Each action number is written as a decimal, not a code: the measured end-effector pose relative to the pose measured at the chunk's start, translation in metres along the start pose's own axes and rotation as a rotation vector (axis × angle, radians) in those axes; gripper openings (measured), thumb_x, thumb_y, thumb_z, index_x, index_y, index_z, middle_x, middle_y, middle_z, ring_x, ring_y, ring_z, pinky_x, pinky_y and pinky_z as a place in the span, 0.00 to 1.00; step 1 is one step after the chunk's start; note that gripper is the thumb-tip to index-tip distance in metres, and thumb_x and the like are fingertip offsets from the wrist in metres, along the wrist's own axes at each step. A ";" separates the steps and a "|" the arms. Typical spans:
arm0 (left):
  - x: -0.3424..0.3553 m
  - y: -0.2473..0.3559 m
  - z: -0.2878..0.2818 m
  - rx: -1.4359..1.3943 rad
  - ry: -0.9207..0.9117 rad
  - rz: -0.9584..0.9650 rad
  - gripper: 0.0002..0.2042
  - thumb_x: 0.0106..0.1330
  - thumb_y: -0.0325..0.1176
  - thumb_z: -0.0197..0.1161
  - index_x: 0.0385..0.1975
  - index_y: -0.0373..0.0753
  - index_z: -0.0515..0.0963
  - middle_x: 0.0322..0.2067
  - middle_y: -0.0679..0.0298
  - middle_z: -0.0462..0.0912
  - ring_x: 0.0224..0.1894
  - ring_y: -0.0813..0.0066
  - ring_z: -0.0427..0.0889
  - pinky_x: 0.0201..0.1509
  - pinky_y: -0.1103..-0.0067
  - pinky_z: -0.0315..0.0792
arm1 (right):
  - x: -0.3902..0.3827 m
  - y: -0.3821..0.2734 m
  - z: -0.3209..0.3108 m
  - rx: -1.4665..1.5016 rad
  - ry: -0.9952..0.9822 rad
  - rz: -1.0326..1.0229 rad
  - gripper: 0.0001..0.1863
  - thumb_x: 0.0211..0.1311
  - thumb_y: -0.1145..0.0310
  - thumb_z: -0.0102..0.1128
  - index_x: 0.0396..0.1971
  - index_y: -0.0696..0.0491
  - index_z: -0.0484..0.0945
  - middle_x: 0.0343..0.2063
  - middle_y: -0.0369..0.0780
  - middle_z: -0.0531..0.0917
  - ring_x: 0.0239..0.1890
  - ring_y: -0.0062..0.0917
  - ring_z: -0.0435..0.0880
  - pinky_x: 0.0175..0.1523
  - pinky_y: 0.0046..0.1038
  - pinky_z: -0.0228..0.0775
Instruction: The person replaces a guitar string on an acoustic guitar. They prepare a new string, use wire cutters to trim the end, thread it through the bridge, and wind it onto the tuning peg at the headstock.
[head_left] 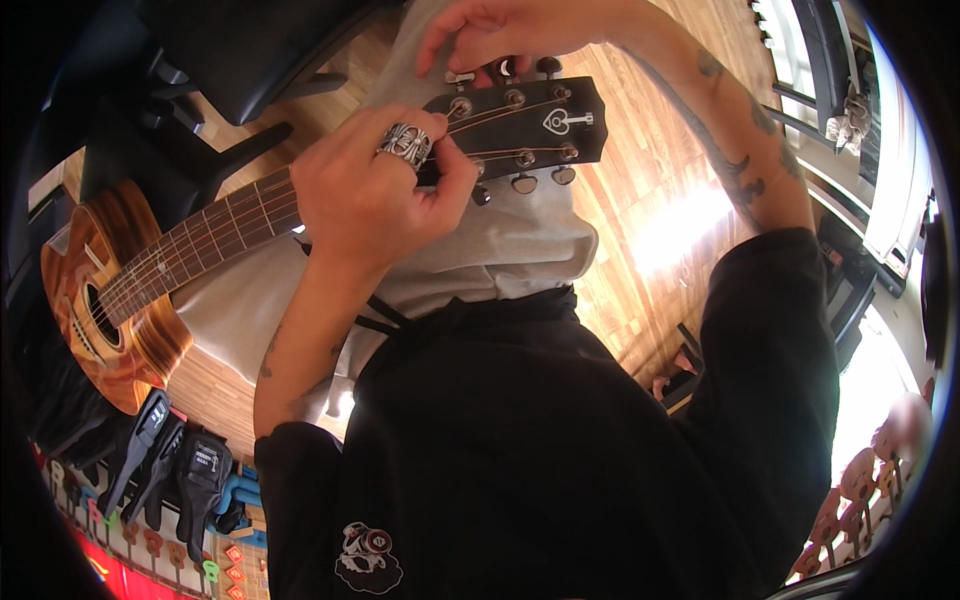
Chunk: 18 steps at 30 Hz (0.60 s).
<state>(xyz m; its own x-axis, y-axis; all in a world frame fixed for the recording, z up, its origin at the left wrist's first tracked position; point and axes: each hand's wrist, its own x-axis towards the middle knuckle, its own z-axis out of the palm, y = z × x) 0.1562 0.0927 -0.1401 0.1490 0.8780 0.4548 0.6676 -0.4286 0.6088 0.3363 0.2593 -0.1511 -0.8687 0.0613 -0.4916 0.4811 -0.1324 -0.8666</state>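
Observation:
An acoustic guitar (pixel 150 345) with a wood-grain body lies across my lap, its body at the far left and its black headstock (pixel 590 120) toward the right. My left hand (pixel 375 190), wearing a broad silver ring (pixel 405 146), is closed at the headstock end of the neck. Its thumb and forefinger are pinched at the strings (pixel 490 121), and the other fingertips are hidden. Beyond the headstock, my right hand (pixel 525 30) has its fingers bent around a tuning peg (pixel 506 68) on the far edge. More pegs (pixel 524 184) line the near edge.
Light cloth (pixel 500 235) covers my lap under the headstock. Black furniture (pixel 230 60) stands at the upper left. Dark instrument bags (pixel 205 470) sit at the lower left, near small hanging ukuleles. Sunlight falls on the wooden floor (pixel 640 160) at right.

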 end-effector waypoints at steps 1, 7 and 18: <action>0.000 -0.001 0.000 0.001 0.006 0.010 0.05 0.45 0.21 0.66 0.22 0.37 0.80 0.18 0.67 0.78 0.13 0.77 0.70 0.16 0.82 0.62 | 0.001 -0.002 0.002 0.018 0.029 0.019 0.15 0.68 0.67 0.52 0.49 0.56 0.80 0.32 0.36 0.84 0.33 0.17 0.81 0.34 0.20 0.74; -0.002 -0.003 0.001 0.037 0.022 0.036 0.06 0.45 0.21 0.66 0.23 0.37 0.80 0.19 0.67 0.78 0.13 0.77 0.70 0.16 0.82 0.63 | 0.010 -0.013 0.011 -0.047 0.124 0.150 0.13 0.60 0.67 0.55 0.40 0.57 0.81 0.27 0.36 0.83 0.27 0.19 0.81 0.31 0.22 0.74; -0.002 0.001 0.001 0.102 0.018 -0.041 0.03 0.44 0.27 0.66 0.20 0.39 0.81 0.21 0.67 0.81 0.19 0.68 0.79 0.20 0.78 0.71 | 0.003 0.011 0.010 -0.034 0.107 -0.038 0.09 0.62 0.66 0.58 0.38 0.54 0.80 0.24 0.30 0.79 0.26 0.13 0.76 0.30 0.20 0.69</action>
<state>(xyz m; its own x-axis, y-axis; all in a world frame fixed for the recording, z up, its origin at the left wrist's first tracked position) 0.1574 0.0905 -0.1417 0.1075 0.8902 0.4428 0.7440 -0.3675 0.5580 0.3378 0.2486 -0.1613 -0.8697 0.1707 -0.4630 0.4534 -0.0940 -0.8863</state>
